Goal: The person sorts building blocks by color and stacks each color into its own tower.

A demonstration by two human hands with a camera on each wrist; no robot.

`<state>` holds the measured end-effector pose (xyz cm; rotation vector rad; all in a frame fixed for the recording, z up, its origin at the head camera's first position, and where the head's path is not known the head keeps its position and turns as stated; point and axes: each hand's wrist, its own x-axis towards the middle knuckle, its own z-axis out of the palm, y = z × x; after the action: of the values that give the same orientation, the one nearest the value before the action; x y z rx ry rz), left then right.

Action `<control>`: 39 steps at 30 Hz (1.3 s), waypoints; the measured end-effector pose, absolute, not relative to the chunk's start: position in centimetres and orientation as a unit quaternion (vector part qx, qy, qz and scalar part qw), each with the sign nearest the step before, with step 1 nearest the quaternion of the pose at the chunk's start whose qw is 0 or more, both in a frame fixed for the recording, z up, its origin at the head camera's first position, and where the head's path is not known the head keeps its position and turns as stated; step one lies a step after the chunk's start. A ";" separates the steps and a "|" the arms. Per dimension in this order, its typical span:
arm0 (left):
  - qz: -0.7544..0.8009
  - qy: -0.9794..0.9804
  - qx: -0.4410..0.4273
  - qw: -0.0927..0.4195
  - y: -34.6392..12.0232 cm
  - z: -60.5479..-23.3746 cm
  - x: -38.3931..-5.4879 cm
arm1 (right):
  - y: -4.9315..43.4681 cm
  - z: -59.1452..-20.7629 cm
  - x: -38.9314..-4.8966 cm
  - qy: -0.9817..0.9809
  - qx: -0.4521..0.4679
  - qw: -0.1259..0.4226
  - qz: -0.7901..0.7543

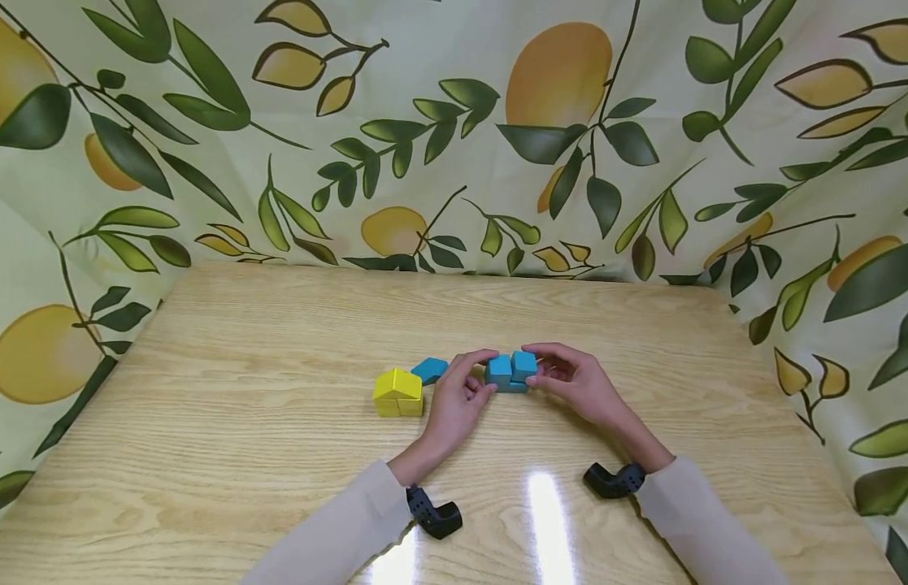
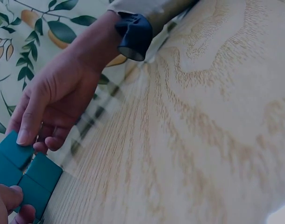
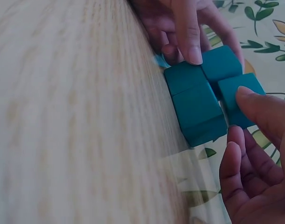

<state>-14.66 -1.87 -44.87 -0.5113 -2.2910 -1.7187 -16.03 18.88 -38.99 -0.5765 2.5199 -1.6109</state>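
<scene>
Small blue blocks are stacked on the table in two layers. My left hand (image 1: 454, 406) holds the upper left blue block (image 1: 499, 370), thumb on its near side and index finger behind. Between the thumb and fingers of my right hand (image 1: 581, 386) is the upper right blue block (image 1: 524, 365). It sits slightly tilted, and the right wrist view shows a narrow gap between this block (image 3: 241, 105) and the lower blue blocks (image 3: 196, 114). The right thumb also shows on that block (image 2: 11, 145) in the left wrist view.
Left of the left hand stands a yellow block house (image 1: 398, 393) with a roof-shaped top. A flat-lying blue roof-shaped block (image 1: 429, 370) is just behind it, close to the left hand. A leaf-and-fruit patterned cloth (image 1: 439, 49) hangs behind the wooden table (image 1: 278, 487).
</scene>
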 end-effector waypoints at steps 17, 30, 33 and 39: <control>-0.590 -0.781 -0.170 0.115 -2.0 -44.8 -14.6 | 18.6 -39.2 -16.1 0.831 -0.189 0.060 -0.520; -0.598 -0.774 -0.173 0.119 -2.0 -44.9 -14.7 | 19.1 -40.7 -16.8 0.828 -0.199 0.053 -0.521; -0.595 -0.776 -0.172 0.118 -2.0 -44.9 -14.7 | 19.6 -41.7 -17.3 0.827 -0.199 0.054 -0.523; -0.592 -0.776 -0.178 0.123 -1.9 -44.9 -14.6 | 20.3 -42.1 -17.5 0.820 -0.202 0.050 -0.533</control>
<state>-14.64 -1.86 -44.93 -0.5195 -2.2646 -1.7273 -17.54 20.31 -42.08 -0.6153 2.4958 -1.6241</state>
